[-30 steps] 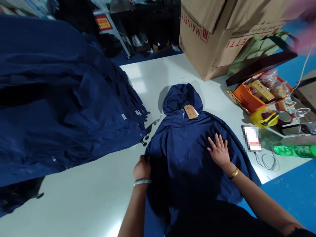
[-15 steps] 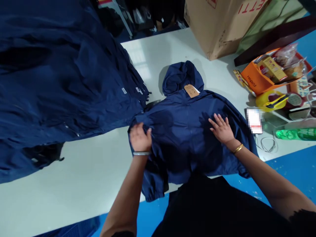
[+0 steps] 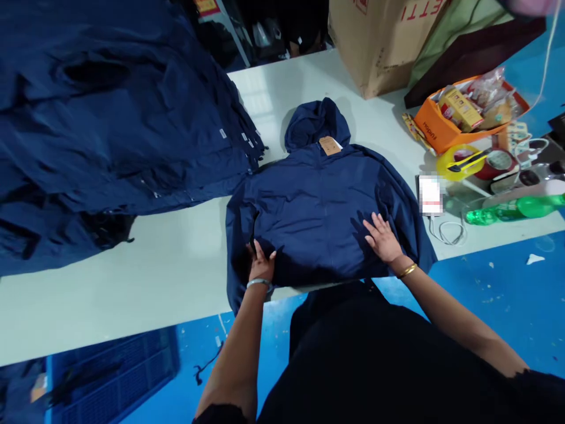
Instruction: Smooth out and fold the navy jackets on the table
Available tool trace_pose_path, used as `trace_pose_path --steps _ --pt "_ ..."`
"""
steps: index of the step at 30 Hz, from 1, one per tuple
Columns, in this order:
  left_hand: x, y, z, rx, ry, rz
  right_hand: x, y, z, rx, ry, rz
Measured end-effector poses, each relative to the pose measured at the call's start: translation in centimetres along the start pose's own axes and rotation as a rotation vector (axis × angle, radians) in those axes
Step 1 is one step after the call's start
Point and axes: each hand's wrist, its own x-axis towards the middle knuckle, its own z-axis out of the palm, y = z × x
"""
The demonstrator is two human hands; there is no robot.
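Observation:
A navy hooded jacket [image 3: 322, 206] lies spread on the white table [image 3: 172, 259], its hood [image 3: 318, 123] pointing away from me. A brown paper tag [image 3: 330, 145] rests at the collar. My left hand [image 3: 261, 262] is on the jacket's lower left side, by the sleeve, with its fingers apart. Near the lower right of the jacket front, my right hand [image 3: 382, 238] lies with spread fingers and holds nothing.
Piled navy jackets [image 3: 132, 129] cover the table's left. At the back stands a cardboard box [image 3: 384, 47]. An orange box of snacks [image 3: 445, 129], tape rolls, a phone [image 3: 430, 194] and a green bottle [image 3: 512, 211] are on the right. Below sits a blue crate [image 3: 119, 377].
My left hand has moved down along the jacket's left side. The left sleeve's cuff, earlier lying toward me, now sits differently, and the view has shifted.

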Motion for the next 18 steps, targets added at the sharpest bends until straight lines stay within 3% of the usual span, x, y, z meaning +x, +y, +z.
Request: trace_pose_path --steps 3,7,13,18 --pt "-2.9 0.2 0.4 0.133 0.018 0.148 -3.5 0.6 0.1 -0.015 0.024 -0.031" --pt "-6.8 0.8 2.2 0.223 -0.096 0.203 -6.7 1.8 1.2 -0.081 -0.029 -0.037" --pt "-10.4 0.9 3.7 0.256 -0.09 0.142 -6.9 4.0 0.4 -0.088 -0.064 -0.105" --pt "-11.3 2.0 2.2 0.234 -0.121 0.116 -6.9 1.4 0.1 -0.104 -0.016 -0.007"
